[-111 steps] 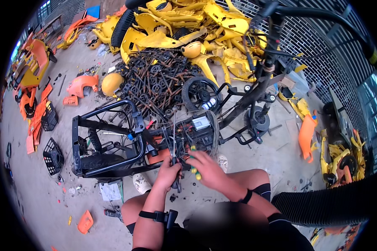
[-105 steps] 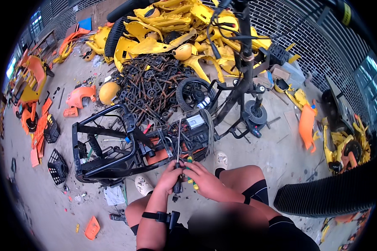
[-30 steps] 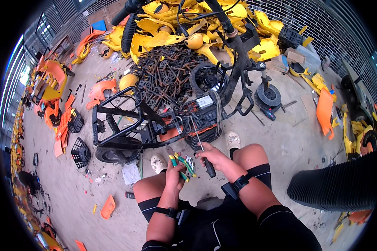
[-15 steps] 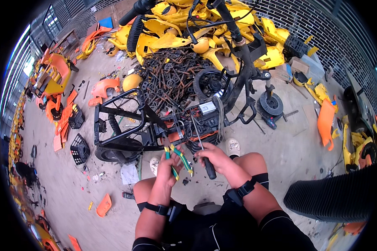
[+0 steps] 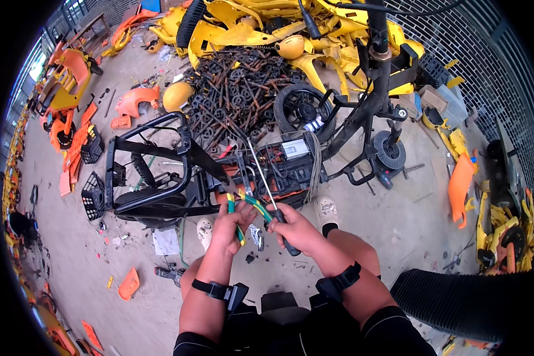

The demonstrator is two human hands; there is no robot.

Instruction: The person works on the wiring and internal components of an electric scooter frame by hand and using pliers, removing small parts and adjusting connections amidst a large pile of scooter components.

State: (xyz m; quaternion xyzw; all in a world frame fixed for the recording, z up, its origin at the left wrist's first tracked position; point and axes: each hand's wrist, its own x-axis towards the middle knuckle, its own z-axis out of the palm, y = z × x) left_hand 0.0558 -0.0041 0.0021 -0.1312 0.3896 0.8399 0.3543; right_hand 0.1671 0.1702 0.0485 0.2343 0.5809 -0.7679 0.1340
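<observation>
In my left hand (image 5: 225, 230) I hold pliers with green and yellow handles (image 5: 254, 204), spread apart and lying between my fingers. Their jaws point at the stripped black two-wheeler frame (image 5: 150, 199) in front of me. My right hand (image 5: 296, 228) is closed around the black grip of a long-shafted screwdriver (image 5: 262, 172), whose shaft slants up and left over the frame's middle. One plier handle reaches close to my right fingers; whether they touch it I cannot tell. Beyond my hands, a box of electrical parts (image 5: 293, 148) with grey cables sits in the frame.
Rusty metal parts (image 5: 243, 89) lie heaped behind the frame, with yellow body panels (image 5: 237, 37) behind them. A black ribbed hose (image 5: 451, 299) juts in at lower right. A power tool (image 5: 171, 273) and an orange panel piece (image 5: 129, 283) lie on the floor at left.
My hands have come closer together, and the pliers' right handle now reaches toward my right hand. The view has shifted, so the frame's left end sits farther left. Both tools stay held.
</observation>
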